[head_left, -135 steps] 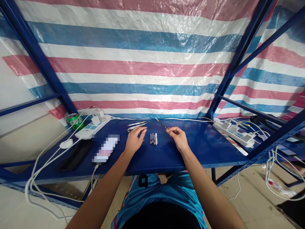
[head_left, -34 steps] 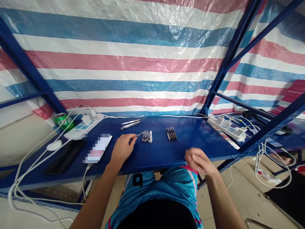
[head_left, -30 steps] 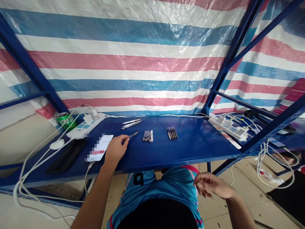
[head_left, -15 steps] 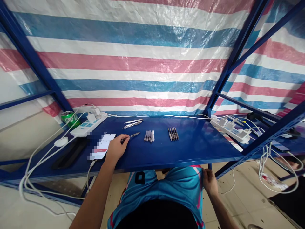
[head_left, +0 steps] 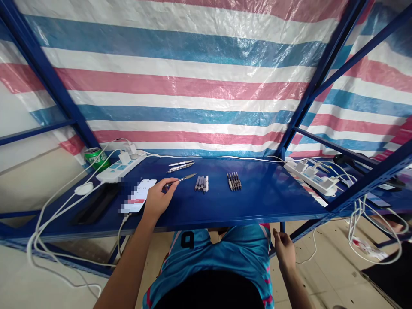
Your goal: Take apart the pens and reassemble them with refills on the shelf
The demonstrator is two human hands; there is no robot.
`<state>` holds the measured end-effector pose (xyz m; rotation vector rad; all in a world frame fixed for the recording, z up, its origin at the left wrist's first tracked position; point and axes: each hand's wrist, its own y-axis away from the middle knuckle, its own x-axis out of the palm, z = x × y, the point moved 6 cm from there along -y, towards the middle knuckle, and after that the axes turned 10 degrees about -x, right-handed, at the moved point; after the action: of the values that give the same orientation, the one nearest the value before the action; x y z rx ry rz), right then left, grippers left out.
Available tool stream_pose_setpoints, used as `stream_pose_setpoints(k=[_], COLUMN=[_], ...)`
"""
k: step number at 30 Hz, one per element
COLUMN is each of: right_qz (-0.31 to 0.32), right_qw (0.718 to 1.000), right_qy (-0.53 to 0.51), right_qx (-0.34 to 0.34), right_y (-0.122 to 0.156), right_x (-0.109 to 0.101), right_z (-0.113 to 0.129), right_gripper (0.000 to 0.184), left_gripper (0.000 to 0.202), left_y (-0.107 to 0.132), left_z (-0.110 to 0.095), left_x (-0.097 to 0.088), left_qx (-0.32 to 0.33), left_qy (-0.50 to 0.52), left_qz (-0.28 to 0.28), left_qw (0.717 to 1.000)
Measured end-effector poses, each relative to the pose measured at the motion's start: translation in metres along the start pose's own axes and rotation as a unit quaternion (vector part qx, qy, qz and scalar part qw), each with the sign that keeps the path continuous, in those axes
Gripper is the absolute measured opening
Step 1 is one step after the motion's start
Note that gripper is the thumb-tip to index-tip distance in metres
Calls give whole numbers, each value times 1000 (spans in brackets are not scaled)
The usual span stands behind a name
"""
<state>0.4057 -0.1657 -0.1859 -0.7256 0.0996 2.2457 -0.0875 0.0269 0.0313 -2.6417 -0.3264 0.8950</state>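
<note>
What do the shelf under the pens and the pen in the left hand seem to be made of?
The shelf looks like painted sheet steel: glossy blue finish, with broad glare and a crisp folded front edge. The pen in the left hand has a dark, shiny barrel and a paler, possibly metal tip; it is too small to tell plastic from metal.

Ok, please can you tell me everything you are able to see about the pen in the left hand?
The slim pen has a dark barrel with a shiny, metal-looking section; finer details are too small to tell. It is pinched in the fingertips of the left hand, angled across the blue steel shelf, with its free end pointing toward a row of pens.
</note>
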Motion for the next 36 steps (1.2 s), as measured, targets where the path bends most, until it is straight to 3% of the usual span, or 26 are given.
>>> stream_pose_setpoints(k=[3,4,6,7,8,9,10,12,13,14,15,18,20,23,26,30,36], right_qz=[193,282,480,535,549,529,500,379,312,289,306,435,418,376,354,334,388], right_qw=[975,946,848,805,783,779,787,838,859,867,860,799,807,826,828,821,818], right_qy=[-77,-102,-157,-191,-227,-254,-253,-231,-225,-213,-203,-217,-248,-295,-325,-347,-331], right_qx=[-81,-122,-163,-170,-187,-222,-258,-319,-336,-346,-355,-354,-335,-298,-288,-306,-266], right_y=[35,48,73,77,72,61,45,4,-16,-31,-40,-48,-53,-56,-56,-59,-53], right_x=[6,7,3,-4,-13,-22,-27,-26,-20,-5,15,84,114,140,146,134,134], right_z=[54,81,136,164,194,223,250,294,312,325,336,352,351,340,330,326,318], right_gripper=[54,52,42,39,38,38,36,35,40,47,50,53,53,55,55,51,53], left_gripper=[30,29,27,25,24,23,23,22,22,21,20,18,18,19,20,24,22], left_y=[3,3,1,-1,-2,-4,-6,-11,-14,-17,-20,-28,-32,-32,-27,-20,-14], left_z=[-24,-34,-54,-64,-73,-81,-88,-94,-94,-93,-90,-75,-64,-53,-50,-52,-60], left_x=[8,13,26,33,40,46,51,59,62,64,66,70,72,71,70,71,73], left_qx=[21,34,65,83,102,119,134,152,157,159,160,155,148,142,151,155,194], left_qy=[49,55,57,59,63,69,78,100,113,126,137,141,119,86,73,46,32], left_qz=[24,42,88,114,138,158,173,185,183,178,170,138,112,82,86,109,103], left_qw=[998,997,992,988,983,978,973,966,964,963,963,968,975,983,982,981,975])
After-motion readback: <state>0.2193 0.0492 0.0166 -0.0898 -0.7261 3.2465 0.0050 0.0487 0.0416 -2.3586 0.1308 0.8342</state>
